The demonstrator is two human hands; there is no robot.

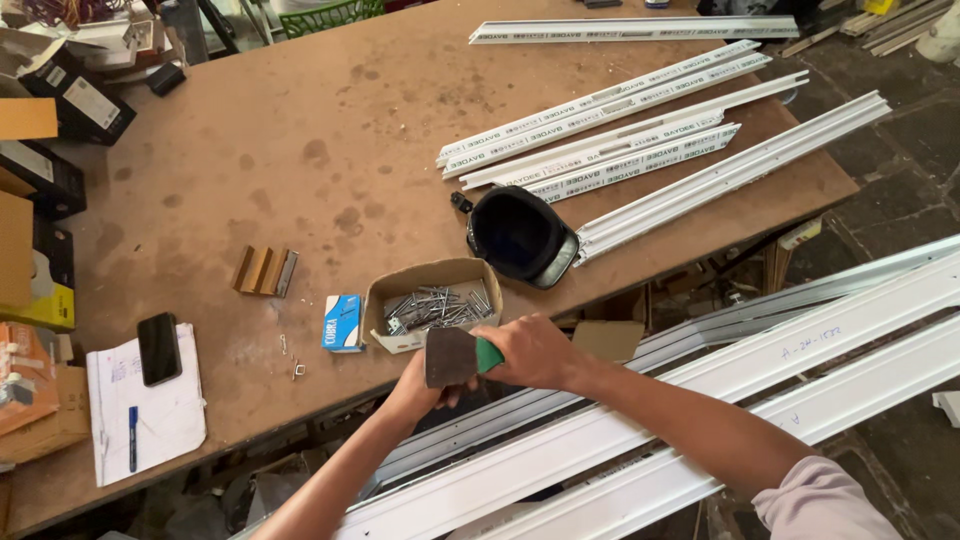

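Both hands meet just in front of the near edge of the brown worktable [300, 150]. The right hand [535, 350] is closed around a tool with a green handle [489, 354], and a dark flat blade [450, 357] sticks out to the left of the fist. The left hand [415, 385] comes up from below and its fingers close on the lower edge of that blade, so the tool is held between the two hands, above the long white window frame rails [620, 440] that run slantwise under the forearms.

Just behind the hands, on the table edge, stands an open cardboard box [385, 300] full of grey screws [437, 305]. A small blue and white carton [343, 322] lies touching its left side. To the right of the box sits a black helmet-like cap [518, 235], open side up. Beyond it several white plastic strips [600, 130] lie side by side, slanting toward the far right corner.

Left of the box, a small wooden block [264, 271] lies alone on the bare board, and a few loose screws [297, 368] lie nearer the edge. Further left a black phone [159, 348] rests on a sheet of paper [165, 420], with a blue pen [132, 437] beside it. Cardboard boxes [30, 300] crowd the far left side
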